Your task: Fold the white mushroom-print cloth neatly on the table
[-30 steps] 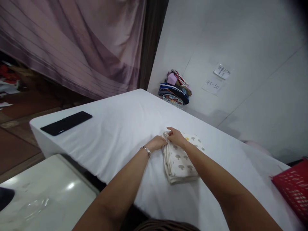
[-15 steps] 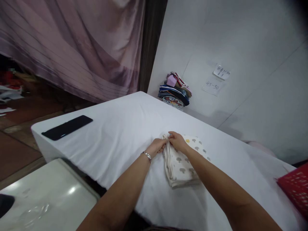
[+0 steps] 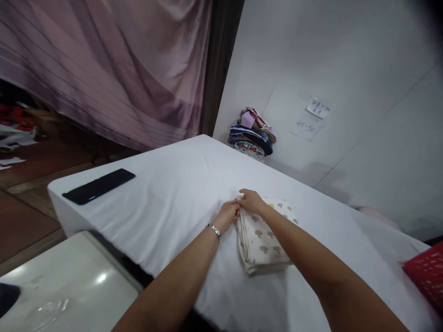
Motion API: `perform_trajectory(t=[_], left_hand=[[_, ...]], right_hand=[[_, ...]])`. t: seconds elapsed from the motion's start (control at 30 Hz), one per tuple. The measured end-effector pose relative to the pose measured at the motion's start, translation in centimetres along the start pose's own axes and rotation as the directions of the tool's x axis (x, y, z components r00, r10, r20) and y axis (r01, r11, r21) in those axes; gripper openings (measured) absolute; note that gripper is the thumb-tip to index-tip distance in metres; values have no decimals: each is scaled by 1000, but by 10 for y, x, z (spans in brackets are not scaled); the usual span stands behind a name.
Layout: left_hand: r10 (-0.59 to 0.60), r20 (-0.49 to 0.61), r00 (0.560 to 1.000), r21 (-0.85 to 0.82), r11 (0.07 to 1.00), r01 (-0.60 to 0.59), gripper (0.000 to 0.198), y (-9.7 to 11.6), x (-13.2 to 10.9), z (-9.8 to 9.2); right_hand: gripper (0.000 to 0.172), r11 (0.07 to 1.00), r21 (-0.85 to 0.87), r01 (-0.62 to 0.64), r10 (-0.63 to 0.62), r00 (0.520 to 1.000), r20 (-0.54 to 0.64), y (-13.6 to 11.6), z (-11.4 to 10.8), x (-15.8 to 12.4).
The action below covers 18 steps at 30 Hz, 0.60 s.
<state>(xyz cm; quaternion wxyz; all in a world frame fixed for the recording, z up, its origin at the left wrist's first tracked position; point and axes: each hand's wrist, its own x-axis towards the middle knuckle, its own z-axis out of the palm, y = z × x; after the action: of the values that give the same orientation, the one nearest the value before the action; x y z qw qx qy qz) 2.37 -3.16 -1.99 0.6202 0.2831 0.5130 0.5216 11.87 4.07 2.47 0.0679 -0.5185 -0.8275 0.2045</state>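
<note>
Where my two hands meet at the far left corner of the folded cloth (image 3: 263, 237), my left hand (image 3: 229, 215) is curled with its fingers closed on the layered edge, a silver bracelet (image 3: 215, 230) sitting on that wrist. My right hand (image 3: 252, 201) lies just beside it, touching it, fingers drawn together and pinching the same corner from the other side, with the forearm running back over the cloth toward me. The cloth is cream with small grey mushroom shapes and one yellow mark near its far edge; it lies flat in several layers on the white table (image 3: 166, 193), about midway along the table and closer to my near edge than to the wall.

Further out, a black phone (image 3: 98, 186) lies flat near the far left corner of the table, well apart from my hands. At the table's back corner, against the white wall, a pile of folded clothes (image 3: 252, 134) in mixed colours is stacked. Two paper notes (image 3: 311, 118) are stuck on the wall to the right of that pile. A red basket (image 3: 427, 279) pokes in at the right edge of the table. A pink curtain (image 3: 104, 69) hangs behind the left side.
</note>
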Motion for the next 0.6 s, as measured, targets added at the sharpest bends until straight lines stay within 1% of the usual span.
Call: perform_trajectory(t=[0.07, 0.2, 0.33, 0.4, 0.5, 0.6], left_hand=[[-17, 39, 999, -61, 998, 19, 8, 1, -1, -1], [-53, 126, 991, -175, 982, 75, 12, 1, 4, -5], [-101, 200, 975, -256, 955, 151, 12, 1, 10, -10], [-124, 217, 968, -283, 941, 184, 14, 2, 12, -12], [-140, 215, 967, -316, 926, 204, 17, 4, 12, -13], [-142, 188, 972, -342, 918, 200, 18, 5, 12, -13]], right_hand=[[50, 1000, -26, 9, -9, 1000, 6, -1, 0, 0], [51, 999, -38, 21, -20, 1000, 17, 0, 1, -2], [51, 998, -63, 3, -3, 1000, -1, -1, 2, -4], [53, 996, -84, -4, 3, 1000, -16, -3, 3, -5], [53, 993, -115, 6, -9, 1000, -22, -3, 3, -5], [48, 990, -143, 19, -21, 1000, -7, -1, -1, -2]])
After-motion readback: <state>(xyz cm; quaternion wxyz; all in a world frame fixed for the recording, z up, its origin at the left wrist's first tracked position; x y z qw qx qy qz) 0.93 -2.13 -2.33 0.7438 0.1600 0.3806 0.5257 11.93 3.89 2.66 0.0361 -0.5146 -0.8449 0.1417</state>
